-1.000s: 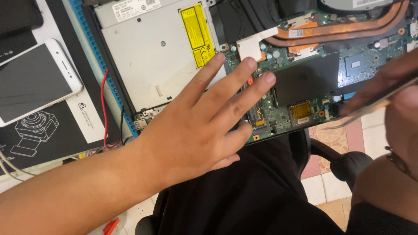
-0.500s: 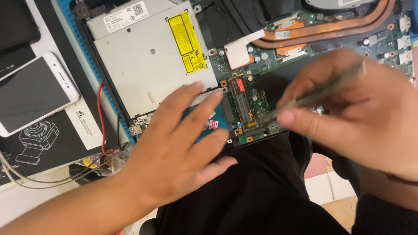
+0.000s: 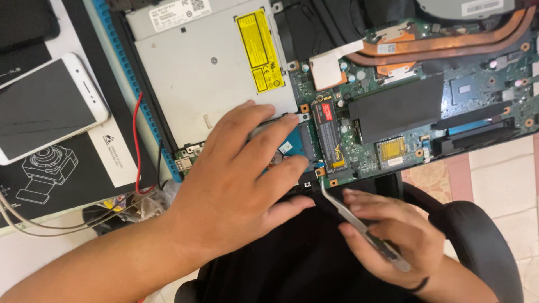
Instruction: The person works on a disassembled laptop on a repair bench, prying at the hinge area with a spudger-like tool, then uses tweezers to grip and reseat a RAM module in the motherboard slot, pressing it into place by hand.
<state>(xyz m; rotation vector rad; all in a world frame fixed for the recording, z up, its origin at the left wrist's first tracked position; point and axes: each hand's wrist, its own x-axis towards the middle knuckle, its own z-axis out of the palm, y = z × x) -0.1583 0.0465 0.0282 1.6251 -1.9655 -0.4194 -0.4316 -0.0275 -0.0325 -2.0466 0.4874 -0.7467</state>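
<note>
An opened laptop lies upside down with its green motherboard [image 3: 393, 151] bare. My left hand [image 3: 238, 179] rests flat on it, fingers spread, tips touching a small round part by the silver optical drive [image 3: 208, 73]. My right hand [image 3: 393, 241] is below the board's near edge, closed on metal tweezers [image 3: 348, 210]. The tweezer tips touch the board's lower edge beside the narrow black card with a red label [image 3: 329, 137]. What lies under my left palm is hidden.
A white phone [image 3: 48, 112] lies at the left on a black box with a camera drawing [image 3: 62, 174]. Red and grey wires [image 3: 137, 140] trail off the laptop's left edge. Copper heat pipes [image 3: 449, 42] run along the top. A black chair armrest [image 3: 477, 235] sits lower right.
My right hand has come down from over the board to below its near edge, the tweezers now pointing up at the edge. My left hand has slid slightly left, uncovering the narrow card.
</note>
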